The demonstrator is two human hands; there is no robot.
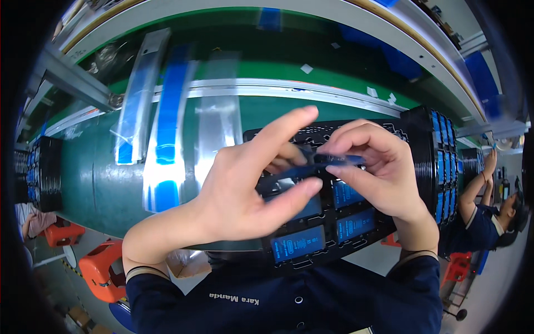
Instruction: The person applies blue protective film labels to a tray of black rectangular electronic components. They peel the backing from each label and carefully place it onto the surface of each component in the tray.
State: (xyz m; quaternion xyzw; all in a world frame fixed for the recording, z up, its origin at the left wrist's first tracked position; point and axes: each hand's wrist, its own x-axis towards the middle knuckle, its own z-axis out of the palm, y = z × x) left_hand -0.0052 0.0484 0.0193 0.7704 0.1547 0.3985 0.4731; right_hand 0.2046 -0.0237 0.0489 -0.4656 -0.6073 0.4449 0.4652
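Note:
Between the thumb and fingers of my right hand (pixel 384 167) is a thin flat battery (pixel 346 160), dark blue, seen nearly edge-on and blurred by motion. Beside its left end, my left hand (pixel 236 186) has thumb and index finger spread wide; its other fingers curl partly out of sight near the battery. Both hands hover over a black moulded tray (pixel 328 236) with several blue flat batteries (pixel 298 244) lying in its pockets. My hands hide the middle of the tray.
Clear plastic strips with blue film (pixel 169 131) lie left on the green bench (pixel 89 178). A tall stack of loaded black trays (pixel 431 161) stands right, another stack (pixel 44 172) far left. Red stools (pixel 103 270) stand below; a co-worker (pixel 484 220) works at far right.

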